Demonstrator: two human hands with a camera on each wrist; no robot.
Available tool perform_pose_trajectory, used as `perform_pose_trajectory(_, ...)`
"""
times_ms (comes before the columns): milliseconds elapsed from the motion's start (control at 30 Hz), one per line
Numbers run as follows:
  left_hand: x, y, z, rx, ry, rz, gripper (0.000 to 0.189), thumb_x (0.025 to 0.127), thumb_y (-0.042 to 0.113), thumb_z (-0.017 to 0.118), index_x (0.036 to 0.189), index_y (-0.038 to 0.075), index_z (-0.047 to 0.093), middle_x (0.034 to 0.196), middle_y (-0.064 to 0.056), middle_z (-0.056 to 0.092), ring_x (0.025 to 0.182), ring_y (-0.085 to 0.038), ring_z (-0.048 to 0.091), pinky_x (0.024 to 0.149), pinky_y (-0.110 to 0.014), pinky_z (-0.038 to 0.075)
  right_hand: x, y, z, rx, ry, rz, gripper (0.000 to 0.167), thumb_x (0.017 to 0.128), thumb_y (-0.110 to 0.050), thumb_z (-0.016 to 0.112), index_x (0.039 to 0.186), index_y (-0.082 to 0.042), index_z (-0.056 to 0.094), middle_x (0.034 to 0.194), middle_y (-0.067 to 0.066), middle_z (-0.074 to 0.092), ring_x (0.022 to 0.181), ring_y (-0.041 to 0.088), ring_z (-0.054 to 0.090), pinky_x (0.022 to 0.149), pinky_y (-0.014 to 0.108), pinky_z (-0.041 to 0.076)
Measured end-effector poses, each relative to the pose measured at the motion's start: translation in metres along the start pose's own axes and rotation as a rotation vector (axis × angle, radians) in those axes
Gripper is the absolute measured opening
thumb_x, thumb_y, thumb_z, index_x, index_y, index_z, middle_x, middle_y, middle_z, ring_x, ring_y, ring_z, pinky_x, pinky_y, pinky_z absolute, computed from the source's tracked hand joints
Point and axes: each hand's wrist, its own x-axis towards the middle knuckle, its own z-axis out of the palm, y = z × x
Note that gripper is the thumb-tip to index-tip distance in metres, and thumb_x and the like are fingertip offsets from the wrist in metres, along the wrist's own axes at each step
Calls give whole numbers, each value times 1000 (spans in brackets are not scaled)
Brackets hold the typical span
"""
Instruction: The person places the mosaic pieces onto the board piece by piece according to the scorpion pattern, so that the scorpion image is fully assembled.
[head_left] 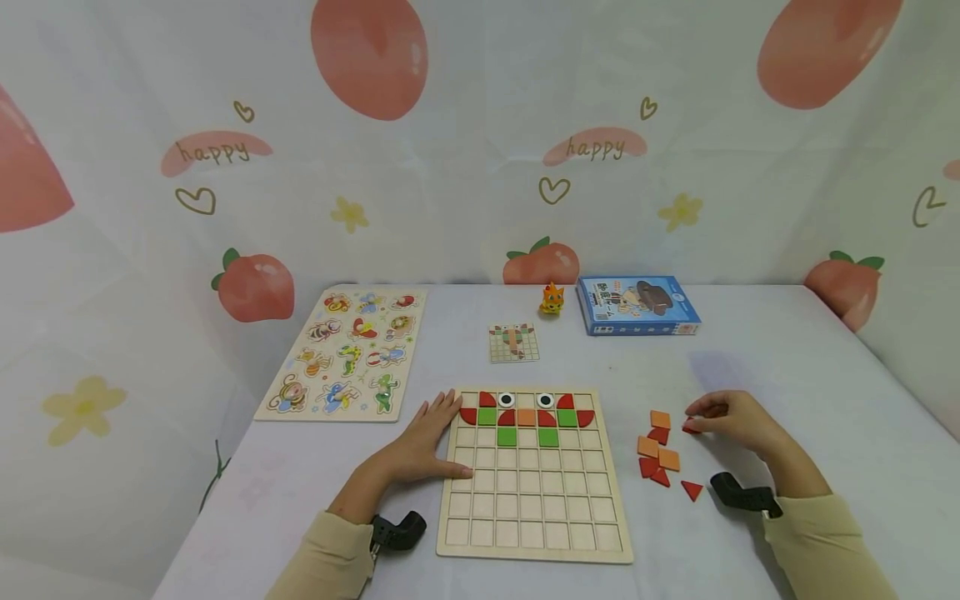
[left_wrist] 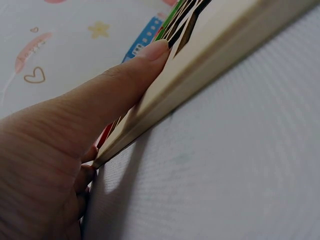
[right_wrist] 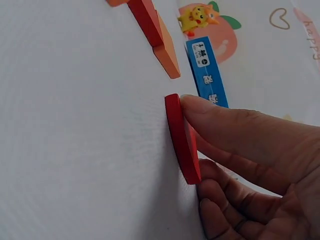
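A wooden grid board (head_left: pixel 532 508) lies flat in front of me, its upper rows partly filled with red, green and orange pieces and two round eye pieces. My left hand (head_left: pixel 420 446) rests at the board's left edge, fingers stretched along its upper left corner. In the left wrist view that hand's thumb (left_wrist: pixel 115 90) lies over the board's rim (left_wrist: pixel 200 75). To the right of the board, my right hand (head_left: pixel 738 425) pinches a red wooden piece with a curved edge (right_wrist: pixel 182 142) between thumb and fingers, low at the tabletop. Part of the piece is hidden by the fingers.
Loose orange squares (head_left: pixel 669 459) and red pieces (head_left: pixel 692 490) lie between board and right hand. Behind the board are a small pattern card (head_left: pixel 513 342), a yellow-orange figurine (head_left: pixel 551 300) and a blue box (head_left: pixel 637 306). An insect picture board (head_left: pixel 341 354) lies at the left.
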Motion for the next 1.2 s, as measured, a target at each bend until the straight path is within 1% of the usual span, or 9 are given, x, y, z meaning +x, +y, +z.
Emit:
perform_pose_trajectory(200,0,0,1,19,0,4,111,68,54,76,149,6,17,158,-10,8,146,-26,3,119,-46,2,0,1,1,-2,-4,-17,38,80,-26,73,103,4,66,86,5,68,77,14,54,62,20,48)
perform_pose_trajectory(433,0,-1,1,15,4,14,111,68,54,76,149,6,18,158,-11,9,146,-27,3,119,-47,2,1,6,2,-23,-5,-25,43,77,-29,76,104,3,66,85,4,65,76,15,53,60,20,48)
perform_pose_trajectory(733,0,-1,0,21,0,9,111,68,54,76,150,6,16,158,-10,8,146,-26,2,119,-46,2,-1,4,3,-31,-1,-51,39,76,-26,76,99,3,65,83,4,65,74,15,52,59,20,47)
perform_pose_trajectory(1000,0,0,-1,12,-4,10,111,69,53,76,149,5,17,158,-11,8,146,-26,2,119,-47,1,-3,2,4,0,-16,-78,29,80,-12,72,102,4,64,89,8,67,78,17,55,61,20,51)
perform_pose_trajectory(1200,-1,0,-1,18,3,9,112,68,54,76,150,6,16,158,-10,8,146,-26,3,119,-46,2,-4,1,1,9,-56,-115,28,82,-13,70,104,3,66,95,12,68,83,17,57,64,20,52)
